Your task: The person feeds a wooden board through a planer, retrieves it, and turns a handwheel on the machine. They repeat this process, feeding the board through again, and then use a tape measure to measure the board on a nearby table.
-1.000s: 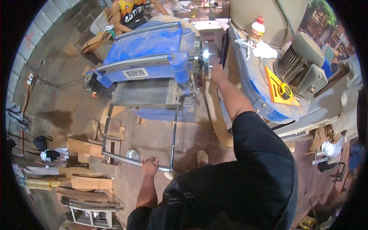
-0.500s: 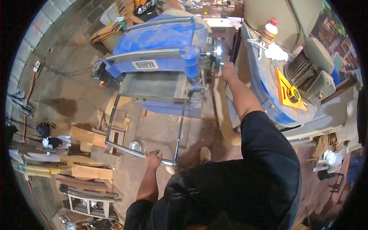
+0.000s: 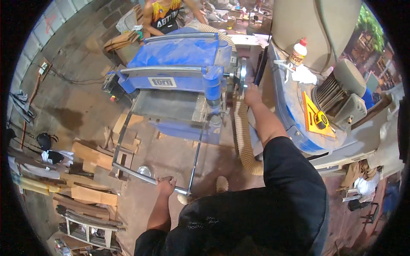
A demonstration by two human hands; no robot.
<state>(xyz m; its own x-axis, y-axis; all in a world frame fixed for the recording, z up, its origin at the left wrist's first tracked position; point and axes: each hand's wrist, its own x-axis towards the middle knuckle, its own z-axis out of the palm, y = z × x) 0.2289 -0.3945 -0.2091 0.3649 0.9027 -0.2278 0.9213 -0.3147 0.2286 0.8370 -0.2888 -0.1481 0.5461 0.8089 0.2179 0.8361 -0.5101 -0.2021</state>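
Observation:
A blue thickness planer (image 3: 175, 55) stands in front of me, with metal rollers on top and a dusty bed below. My right hand (image 3: 253, 95) is closed around the crank handle at the rim of its handwheel (image 3: 243, 71), on the machine's right side. Lower down, my left hand (image 3: 165, 185) rests with curled fingers on the metal roller bar (image 3: 141, 176) that ends the extension frame. Thin side rails (image 3: 197, 160) link that bar to the planer. No workpiece shows on the bed (image 3: 164, 100).
A ribbed dust hose (image 3: 243, 141) runs down beside the planer. On the blue machine at right are a glue bottle (image 3: 298, 53), a yellow square (image 3: 311, 117), a tape measure (image 3: 320, 119) and a motor (image 3: 337, 91). Wood offcuts (image 3: 94, 194) lie at left. Another person (image 3: 166, 17) is behind the planer.
My view has tilted up slightly, so the planer sits lower and more of the other person shows. Both hands keep their places on the handwheel and the bar.

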